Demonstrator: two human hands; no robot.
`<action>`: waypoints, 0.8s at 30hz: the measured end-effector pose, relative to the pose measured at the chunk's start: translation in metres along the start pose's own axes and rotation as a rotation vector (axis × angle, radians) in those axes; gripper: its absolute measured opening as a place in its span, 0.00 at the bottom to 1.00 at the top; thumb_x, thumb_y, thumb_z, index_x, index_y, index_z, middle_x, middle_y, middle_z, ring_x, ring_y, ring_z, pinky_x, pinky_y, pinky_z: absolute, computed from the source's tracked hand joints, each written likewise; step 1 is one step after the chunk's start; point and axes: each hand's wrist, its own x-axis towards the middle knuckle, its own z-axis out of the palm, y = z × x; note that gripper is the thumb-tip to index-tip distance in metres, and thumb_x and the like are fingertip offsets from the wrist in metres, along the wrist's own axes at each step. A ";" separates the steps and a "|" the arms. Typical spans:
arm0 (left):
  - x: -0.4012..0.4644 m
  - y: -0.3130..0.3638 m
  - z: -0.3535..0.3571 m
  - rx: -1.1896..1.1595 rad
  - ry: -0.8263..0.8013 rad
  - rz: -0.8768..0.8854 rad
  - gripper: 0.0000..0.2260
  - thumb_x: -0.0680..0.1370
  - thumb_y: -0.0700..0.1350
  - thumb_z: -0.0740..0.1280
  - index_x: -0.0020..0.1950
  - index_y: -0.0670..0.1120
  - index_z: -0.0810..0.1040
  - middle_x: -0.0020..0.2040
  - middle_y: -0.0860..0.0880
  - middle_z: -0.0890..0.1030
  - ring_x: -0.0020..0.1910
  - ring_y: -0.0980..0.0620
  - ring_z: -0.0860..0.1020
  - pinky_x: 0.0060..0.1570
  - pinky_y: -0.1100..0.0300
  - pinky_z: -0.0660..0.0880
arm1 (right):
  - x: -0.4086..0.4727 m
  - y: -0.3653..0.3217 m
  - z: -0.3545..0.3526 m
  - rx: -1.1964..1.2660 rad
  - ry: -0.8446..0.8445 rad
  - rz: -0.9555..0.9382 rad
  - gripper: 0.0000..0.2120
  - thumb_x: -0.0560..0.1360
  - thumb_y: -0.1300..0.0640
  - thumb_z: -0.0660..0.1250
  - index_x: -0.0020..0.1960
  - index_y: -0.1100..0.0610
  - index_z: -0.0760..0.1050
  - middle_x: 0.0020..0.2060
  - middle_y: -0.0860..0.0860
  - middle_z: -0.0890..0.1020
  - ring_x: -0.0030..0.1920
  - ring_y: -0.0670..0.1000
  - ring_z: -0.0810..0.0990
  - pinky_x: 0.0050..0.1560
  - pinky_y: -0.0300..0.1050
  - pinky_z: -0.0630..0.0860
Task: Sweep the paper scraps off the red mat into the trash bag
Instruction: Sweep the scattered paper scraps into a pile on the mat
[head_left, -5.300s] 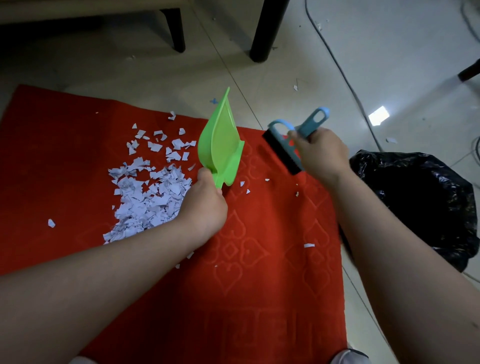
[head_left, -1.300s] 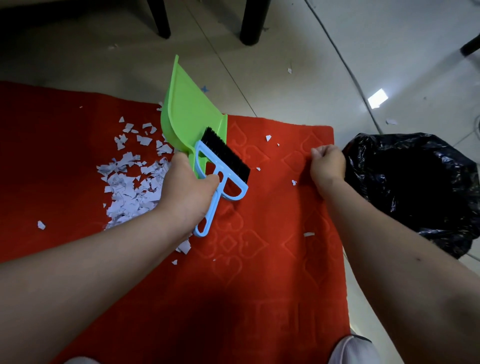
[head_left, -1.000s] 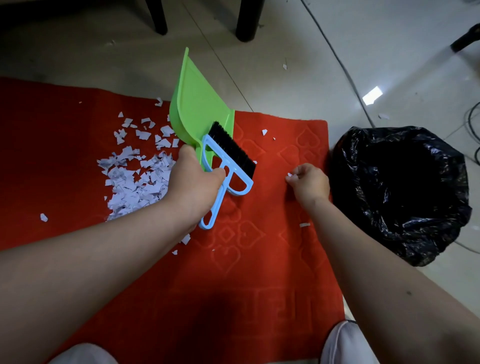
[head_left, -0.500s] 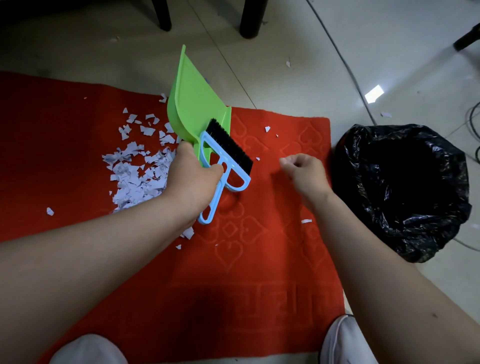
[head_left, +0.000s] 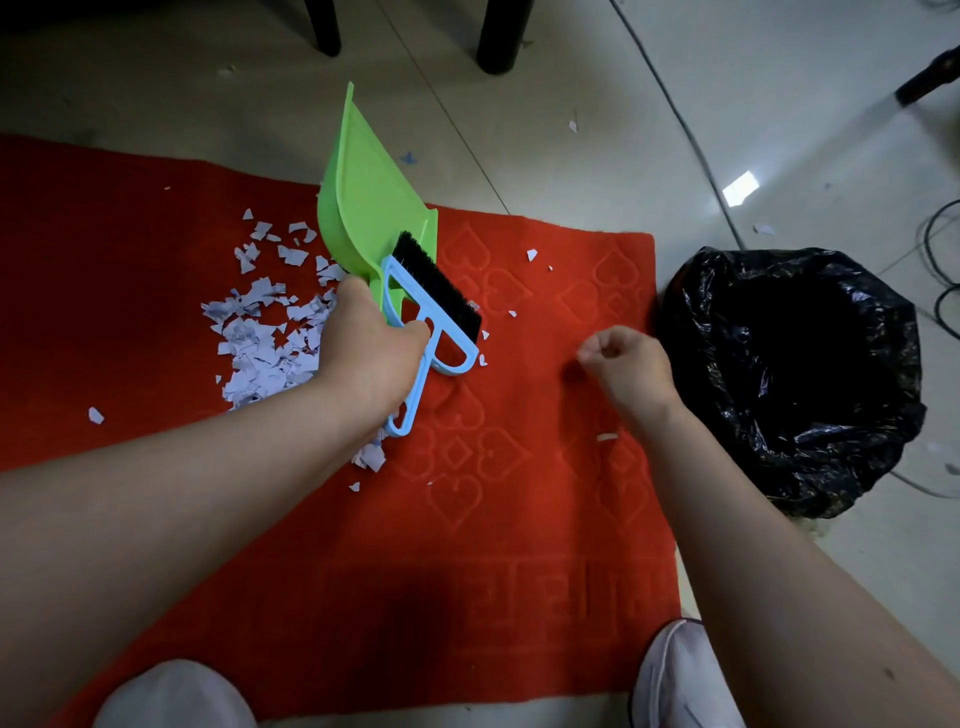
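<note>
A red mat (head_left: 467, 519) with embossed hearts covers the floor. A heap of white paper scraps (head_left: 265, 338) lies on its left half, with loose bits scattered to the right. My left hand (head_left: 371, 353) grips both the green dustpan (head_left: 369, 208) and the blue hand brush (head_left: 434, 312) with black bristles, held together above the mat beside the heap. My right hand (head_left: 623, 364) hovers over the mat's right part, fingers curled and pinched; I cannot tell if a scrap is between them. The black trash bag (head_left: 795, 379) stands open just right of the mat.
Two dark furniture legs (head_left: 501, 36) stand on the tiled floor behind the mat. A cable (head_left: 675, 114) runs across the floor at the back right. A few scraps lie on the tiles. My white shoes (head_left: 680, 675) are at the mat's near edge.
The brush went from my right hand into my left, alongside the dustpan. My right hand has been picking at stray scraps on the mat's right side and has drawn back slightly towards me.
</note>
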 end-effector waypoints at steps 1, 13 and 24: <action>0.000 0.001 0.000 -0.002 0.001 0.003 0.10 0.77 0.41 0.64 0.52 0.44 0.64 0.38 0.49 0.68 0.33 0.51 0.68 0.29 0.59 0.67 | -0.006 0.009 -0.006 -0.038 -0.013 0.005 0.07 0.71 0.59 0.71 0.36 0.52 0.75 0.31 0.46 0.77 0.32 0.46 0.75 0.38 0.43 0.73; -0.022 0.006 0.020 0.022 -0.077 0.036 0.11 0.77 0.41 0.65 0.54 0.43 0.65 0.38 0.50 0.67 0.33 0.54 0.68 0.30 0.59 0.65 | -0.053 0.075 -0.016 -0.406 -0.037 0.019 0.07 0.70 0.55 0.73 0.46 0.51 0.79 0.42 0.48 0.80 0.47 0.51 0.79 0.46 0.43 0.72; -0.024 -0.001 0.020 0.048 -0.093 -0.008 0.10 0.77 0.41 0.64 0.55 0.43 0.64 0.37 0.50 0.67 0.31 0.54 0.66 0.28 0.60 0.63 | -0.047 0.072 0.006 -0.280 0.085 -0.004 0.06 0.76 0.55 0.65 0.40 0.52 0.71 0.42 0.51 0.79 0.47 0.56 0.78 0.47 0.46 0.71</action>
